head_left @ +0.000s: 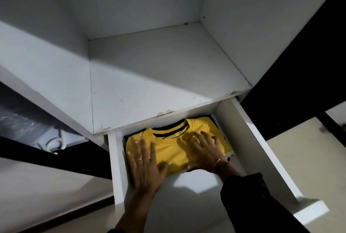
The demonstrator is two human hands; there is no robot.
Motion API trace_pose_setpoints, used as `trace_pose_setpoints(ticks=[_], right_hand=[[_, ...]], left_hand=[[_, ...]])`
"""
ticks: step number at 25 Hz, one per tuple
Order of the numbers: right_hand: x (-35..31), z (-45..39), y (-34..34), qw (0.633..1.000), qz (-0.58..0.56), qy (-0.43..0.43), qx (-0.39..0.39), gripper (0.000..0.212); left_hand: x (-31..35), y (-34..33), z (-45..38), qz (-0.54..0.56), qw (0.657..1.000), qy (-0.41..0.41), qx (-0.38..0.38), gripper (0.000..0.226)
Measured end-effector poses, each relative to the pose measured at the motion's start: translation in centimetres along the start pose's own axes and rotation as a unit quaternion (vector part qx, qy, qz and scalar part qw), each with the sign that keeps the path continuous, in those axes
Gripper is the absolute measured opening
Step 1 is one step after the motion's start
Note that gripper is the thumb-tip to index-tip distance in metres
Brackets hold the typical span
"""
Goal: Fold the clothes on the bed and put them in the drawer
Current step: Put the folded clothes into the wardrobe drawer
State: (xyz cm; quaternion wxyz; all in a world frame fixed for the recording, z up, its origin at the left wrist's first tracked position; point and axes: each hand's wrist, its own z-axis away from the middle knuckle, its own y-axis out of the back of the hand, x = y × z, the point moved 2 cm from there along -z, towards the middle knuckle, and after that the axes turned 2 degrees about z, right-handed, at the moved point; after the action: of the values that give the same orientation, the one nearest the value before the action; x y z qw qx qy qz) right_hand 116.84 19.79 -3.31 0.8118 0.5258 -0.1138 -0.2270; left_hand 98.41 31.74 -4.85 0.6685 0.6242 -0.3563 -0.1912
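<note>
Head view, looking down into an open white drawer (262, 146) pulled out from beneath a white cabinet shelf (159, 75). A folded yellow T-shirt (174, 150) with a dark striped collar lies flat in the back half of the drawer, collar toward the cabinet, part of it tucked under the shelf's front edge. Something dark shows just behind and beneath the shirt; I cannot tell what it is.

My left hand (145, 165) lies palm down with the fingers straight and spread, pressing on the left part of the shirt; the palm overhangs the shirt's near edge onto the bare drawer floor. A ring (139, 159) sits on one finger. My right hand (206, 150) is likewise flat and splayed, fingers extended, resting on the right part of the shirt. Neither hand curls round the cloth. A thin bangle (217, 162) circles the right wrist, and a dark sleeve (249, 201) covers the forearm below it.

The near half of the drawer floor shows white, with a bright patch of light between my wrists. The shelf compartment above the drawer has chipped paint along its front edge. Pale floor (309, 157) lies to the right of the drawer, and dark bands run on both sides.
</note>
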Motion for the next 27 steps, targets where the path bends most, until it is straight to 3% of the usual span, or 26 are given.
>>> trace_pose_setpoints(ticks=[2, 4, 7, 10, 16, 19, 22, 27], right_hand=[[-1.0, 0.9, -2.2, 0.997, 0.034, -0.045, -0.046, 0.144], [-1.2, 1.7, -2.6, 0.993, -0.021, -0.092, -0.069, 0.163], [0.0, 2.0, -3.3, 0.979, -0.084, -0.182, -0.030, 0.135], [0.8, 1.0, -4.6, 0.981, -0.070, -0.180, -0.002, 0.119], [2.3, -2.1, -5.2, 0.990, -0.048, -0.131, 0.032, 0.111], [2.5, -4.0, -4.4, 0.989, -0.042, -0.132, 0.056, 0.106], [2.7, -6.1, -4.2, 0.987, -0.051, -0.131, 0.079, 0.110], [2.8, -6.5, -3.6, 0.990, -0.043, -0.132, 0.029, 0.109]], left_hand=[[-0.5, -1.6, 1.2, -0.079, 0.990, -0.090, -0.071, 0.120], [-1.1, -2.3, 1.3, -0.098, 0.981, -0.095, -0.140, 0.142], [-1.4, -2.8, 0.9, -0.083, 0.985, -0.063, -0.137, 0.152], [-1.4, -3.5, 0.1, -0.091, 0.984, -0.025, -0.148, 0.165], [-0.9, -4.3, -2.0, -0.112, 0.985, 0.010, -0.133, 0.150], [-1.5, -4.5, -3.6, -0.142, 0.975, 0.017, -0.169, 0.150], [-2.0, -4.9, -5.0, -0.156, 0.982, 0.011, -0.102, 0.136], [-1.6, -4.7, -5.5, -0.142, 0.984, 0.020, -0.101, 0.123]])
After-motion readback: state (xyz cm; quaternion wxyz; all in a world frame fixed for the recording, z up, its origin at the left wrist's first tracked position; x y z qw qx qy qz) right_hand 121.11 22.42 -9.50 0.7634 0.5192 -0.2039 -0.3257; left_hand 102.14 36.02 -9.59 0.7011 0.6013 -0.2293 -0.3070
